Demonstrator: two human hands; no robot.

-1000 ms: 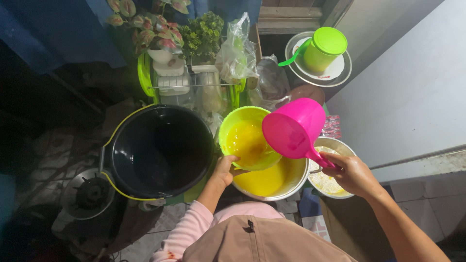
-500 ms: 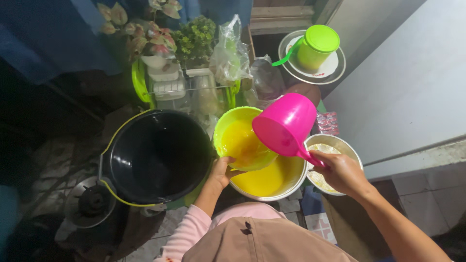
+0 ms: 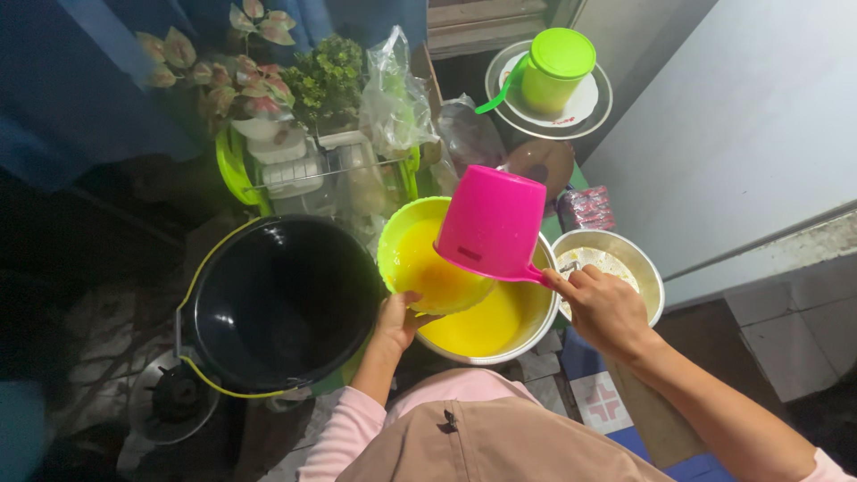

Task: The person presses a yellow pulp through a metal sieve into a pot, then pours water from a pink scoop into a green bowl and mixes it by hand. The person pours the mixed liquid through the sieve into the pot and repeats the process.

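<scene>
Right hand (image 3: 605, 308) is wrapped around the handle of a pink scoop (image 3: 492, 225), tipped mouth-down over the green bowl (image 3: 427, 257). Left hand (image 3: 397, 319) pinches that bowl's near rim, holding it tilted over a metal basin (image 3: 496, 323) full of yellow liquid. A big black bucket (image 3: 281, 303) sits just left, and a smaller metal bowl (image 3: 616, 263) just right of the basin.

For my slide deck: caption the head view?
Right hand tips pink dipper over green bowl held by left hand.
</scene>
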